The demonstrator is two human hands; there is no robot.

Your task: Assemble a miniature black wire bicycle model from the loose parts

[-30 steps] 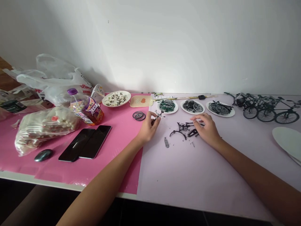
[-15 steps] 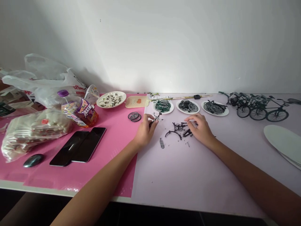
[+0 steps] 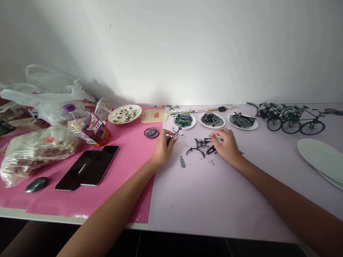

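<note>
Bicycle part [image 3: 177,132], silvery and branched with a dark end, is pinched by the left hand [image 3: 163,147]. It projects beyond the tips of thumb and forefinger, up and toward the right; a black portion sits lower, between the digits (partly hidden by them). That grip is narrow and firm-looking, the part held above the table.

The right hand [image 3: 227,145] hangs opposite, thumb and forefinger drawn close together; whether something tiny lies between them I cannot tell. Its fingertips are just beside a black model-bicycle frame [image 3: 201,143]. A curved black piece [image 3: 196,151] lies in front of the frame, and nearer the wearer are a grey bottle-shaped piece [image 3: 182,162] and a small pin [image 3: 211,162].

Left of the left hand, two spoked wheels [image 3: 151,132] overlap on pink covering [image 3: 134,200]. Beyond the hands stand three small white plates [image 3: 194,123], heaped with green, black and grey parts. Assembled model bicycles [image 3: 292,121] cluster at the far right, near larger stacked plates [image 3: 318,153]. Farther left lie two overlapping smartphones [image 3: 88,167], a computer mouse [image 3: 36,184] and a purple-capped drink bottle [image 3: 85,125].
</note>
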